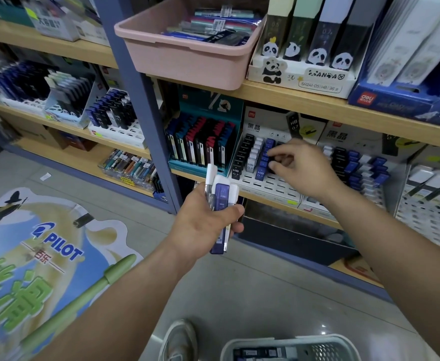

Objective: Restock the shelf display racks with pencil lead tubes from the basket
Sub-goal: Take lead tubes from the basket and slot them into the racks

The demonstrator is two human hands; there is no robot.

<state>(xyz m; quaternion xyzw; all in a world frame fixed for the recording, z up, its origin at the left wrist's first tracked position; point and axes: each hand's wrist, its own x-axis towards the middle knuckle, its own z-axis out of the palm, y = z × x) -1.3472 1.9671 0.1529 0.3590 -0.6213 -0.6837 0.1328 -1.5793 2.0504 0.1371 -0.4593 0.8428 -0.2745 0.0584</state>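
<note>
Step in hand, as I judge it: seating one tube in its slot.
- Keep the tube upright over the slot and press straight down. A slanted entry could knock over the blue column [265,158] just left of the fingertips.
- Match colour and grade to the column before letting go.
- Empty slots lie just below the hand, toward the rack's front edge. Fill the column from the back forward.

Right hand [300,166]: narrow pinch, with thumb and forefinger curled close on a dark tube [283,160] standing in the white slotted rack [271,185]. The other fingers are tucked under. The tube's lower end is hidden, so I cannot tell whether it is fully seated.

Left hand [207,221]: below and left of the right hand, well clear of the shelf. It grips a bundle of tubes [222,198], blue and white, fanned upward out of the fist.

Farther out: the grey basket [261,342] is on the floor well below both hands, with more tubes inside. A pink tub [187,58] sits on the shelf above.
</note>
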